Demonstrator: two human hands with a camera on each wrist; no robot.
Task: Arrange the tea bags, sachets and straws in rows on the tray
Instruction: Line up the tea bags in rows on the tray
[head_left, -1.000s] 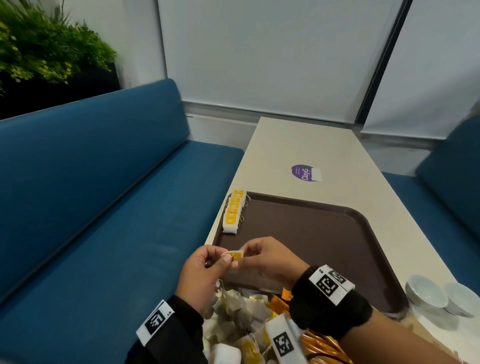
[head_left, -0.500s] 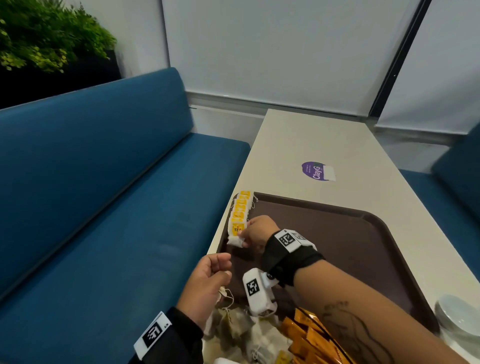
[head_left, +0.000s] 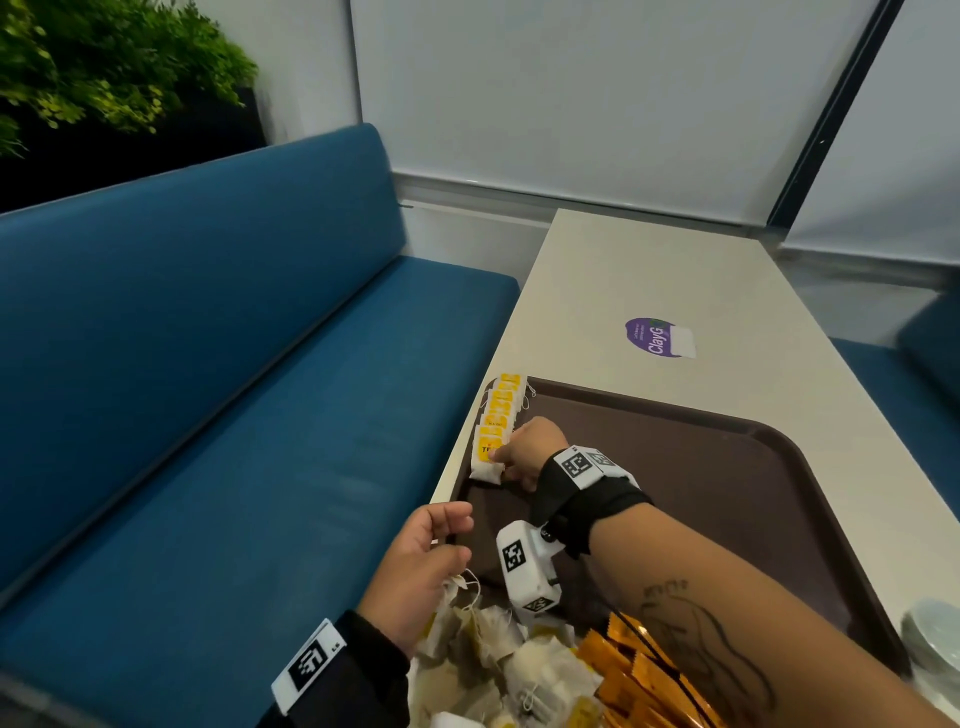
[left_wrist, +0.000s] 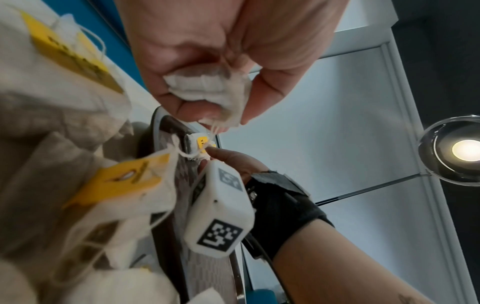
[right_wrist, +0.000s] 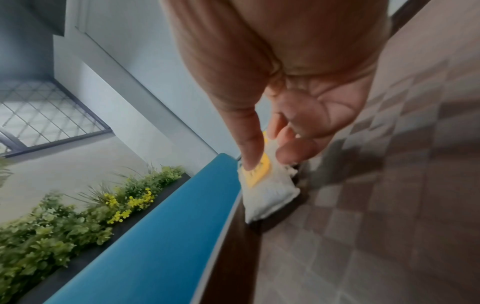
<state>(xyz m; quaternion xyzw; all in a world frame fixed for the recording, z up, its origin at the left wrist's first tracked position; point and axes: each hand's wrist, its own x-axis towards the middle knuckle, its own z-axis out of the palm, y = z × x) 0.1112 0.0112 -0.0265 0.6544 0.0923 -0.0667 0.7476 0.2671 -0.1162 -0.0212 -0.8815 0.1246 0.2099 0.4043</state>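
Right hand (head_left: 524, 451) at tray (head_left: 727, 467) left edge, thumb and fingers pinching nearest tea bag (head_left: 487, 460) of row (head_left: 501, 410) running to far-left corner. Left hand (head_left: 423, 571) over loose pile (head_left: 498, 654) at near edge, fingers curled round crumpled tea bag (left_wrist: 207, 88). Orange sachets (head_left: 639, 675) beside pile.

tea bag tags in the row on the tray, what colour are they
Yellow, on white bags: the tea bag tags show best in the head view.

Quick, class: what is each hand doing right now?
Left hand: grips a tea bag.
Right hand: pinches the row's nearest tea bag on the tray.
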